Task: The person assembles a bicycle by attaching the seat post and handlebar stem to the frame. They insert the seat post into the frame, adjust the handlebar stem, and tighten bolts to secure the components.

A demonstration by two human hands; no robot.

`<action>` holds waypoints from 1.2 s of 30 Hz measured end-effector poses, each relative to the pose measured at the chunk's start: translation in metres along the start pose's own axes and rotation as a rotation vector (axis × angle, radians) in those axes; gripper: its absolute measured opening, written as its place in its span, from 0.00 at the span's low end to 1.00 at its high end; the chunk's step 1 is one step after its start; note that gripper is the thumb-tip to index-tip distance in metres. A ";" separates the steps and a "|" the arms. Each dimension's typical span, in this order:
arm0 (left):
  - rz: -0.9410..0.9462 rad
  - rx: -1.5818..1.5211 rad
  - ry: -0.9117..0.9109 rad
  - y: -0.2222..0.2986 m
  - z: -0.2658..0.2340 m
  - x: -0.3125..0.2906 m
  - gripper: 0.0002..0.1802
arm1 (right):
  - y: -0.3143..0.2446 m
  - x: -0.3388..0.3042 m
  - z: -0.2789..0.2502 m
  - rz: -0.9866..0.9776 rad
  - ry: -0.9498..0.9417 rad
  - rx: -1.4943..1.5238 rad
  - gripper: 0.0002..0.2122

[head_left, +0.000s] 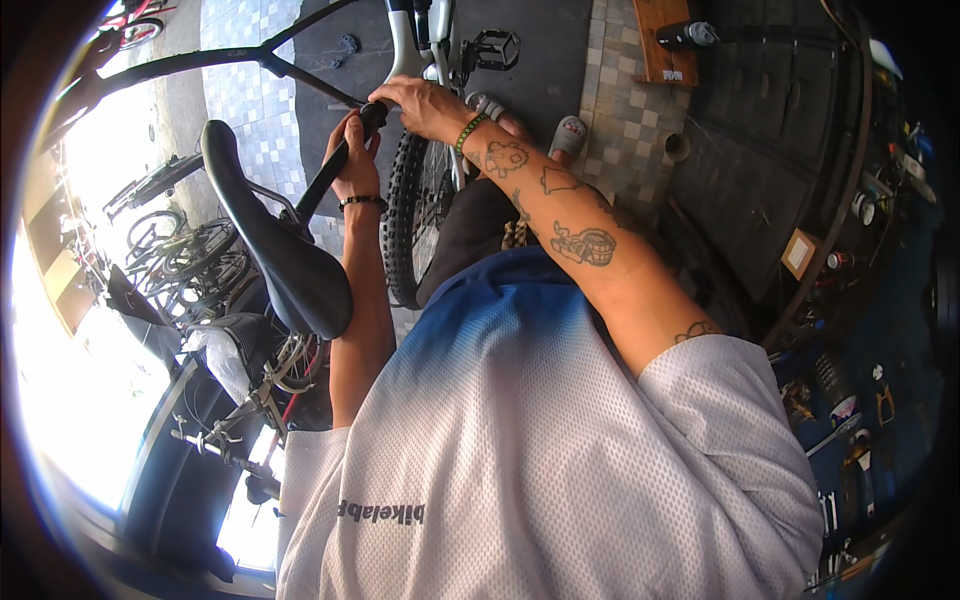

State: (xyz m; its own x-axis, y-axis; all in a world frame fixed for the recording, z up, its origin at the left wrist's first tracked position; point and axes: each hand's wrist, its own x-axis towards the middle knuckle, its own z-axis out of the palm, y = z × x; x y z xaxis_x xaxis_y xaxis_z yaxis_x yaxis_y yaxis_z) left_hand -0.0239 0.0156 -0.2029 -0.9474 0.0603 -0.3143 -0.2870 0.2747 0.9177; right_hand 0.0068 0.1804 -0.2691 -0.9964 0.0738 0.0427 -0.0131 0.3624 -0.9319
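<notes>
A black bicycle saddle (pixel 275 240) stands left of me on its black seatpost (pixel 325 178). My left hand (pixel 355 160) is closed round this post, just below its far end. My right hand (pixel 425 106) reaches across, its fingers closed at the dark seat clamp (pixel 373 115) where post and frame meet. What lies under the fingertips is partly hidden. A dark frame tube (pixel 315 84) runs to this joint from the far left. Beyond my hands is the pale frame part (pixel 403 45), and the knobby rear tyre (pixel 402 215) is below them.
A black pedal (pixel 492 50) juts out right of the frame, near my sandalled feet (pixel 568 135). Several bicycles (pixel 185 250) crowd the left side. At the right are a dark cabinet (pixel 745 150), a wooden stool (pixel 665 40) with a bottle (pixel 690 35), and hanging tools (pixel 865 465).
</notes>
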 end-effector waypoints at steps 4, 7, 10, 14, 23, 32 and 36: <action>0.005 0.002 -0.002 0.002 0.003 0.001 0.21 | 0.005 0.002 0.005 -0.029 0.033 -0.080 0.24; -0.023 0.015 0.015 -0.001 -0.002 0.000 0.21 | -0.023 0.000 -0.003 -0.034 -0.035 -0.233 0.25; 0.011 0.005 0.018 -0.001 0.001 -0.001 0.21 | -0.023 0.010 0.001 -0.155 0.083 -0.293 0.17; 0.072 0.020 0.025 -0.005 0.001 -0.006 0.19 | -0.020 0.013 -0.007 -0.231 0.040 -0.269 0.15; 0.055 0.238 0.101 0.027 0.016 -0.026 0.15 | -0.023 0.015 -0.030 -0.234 -0.069 -0.213 0.19; 0.063 0.173 0.122 0.018 0.021 -0.029 0.17 | -0.025 0.026 -0.035 -0.306 -0.140 -0.303 0.21; 0.062 0.137 0.080 -0.009 0.010 -0.030 0.38 | -0.040 0.031 -0.038 -0.288 -0.176 -0.127 0.16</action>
State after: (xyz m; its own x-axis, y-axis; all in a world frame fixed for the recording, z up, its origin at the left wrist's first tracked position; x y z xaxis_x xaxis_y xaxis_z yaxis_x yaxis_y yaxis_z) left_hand 0.0079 0.0206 -0.2038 -0.9726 0.0059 -0.2325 -0.2107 0.4016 0.8912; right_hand -0.0200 0.2036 -0.2163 -0.9527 -0.2052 0.2242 -0.2959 0.4587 -0.8378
